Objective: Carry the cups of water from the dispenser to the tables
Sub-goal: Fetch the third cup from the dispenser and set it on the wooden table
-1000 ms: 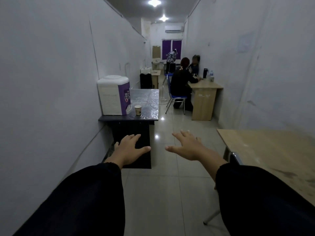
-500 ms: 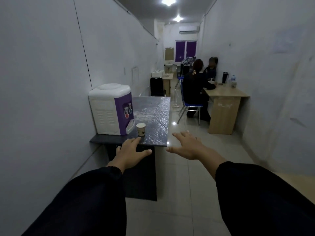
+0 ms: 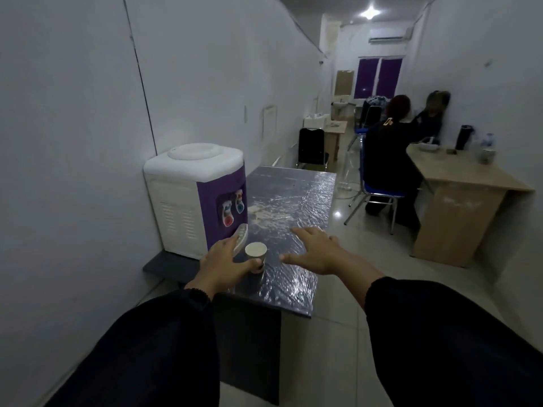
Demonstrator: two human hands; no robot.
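Looking through the head camera, the only view we have, we see our left hand (image 3: 226, 264) at a paper cup (image 3: 256, 257) that stands upright on the dark, glossy table (image 3: 296, 207), just in front of the water dispenser (image 3: 195, 198). The left fingers are loosely spread, the thumb touching the cup's near side low down and the other fingers reaching past its left side toward the dispenser's drip tray; they have not closed round it. Our right hand (image 3: 316, 254) hovers to the right of the cup, apart from it, fingers splayed flat and holding nothing.

We judge the cup to be light and thin-walled, so it would buckle under a hard squeeze and slop if tilted; how full it is we cannot tell. We would wrap thumb and fingers round its middle, below the stiff rolled rim, press gently, and keep it level. The wrinkled shiny tabletop looks slick, so a nudge could slide the cup.

Counting: one cup, one dispenser with two taps, one dark table under our fingers, and one wooden table (image 3: 458, 174) well beyond our right fingertips, where two people sit.
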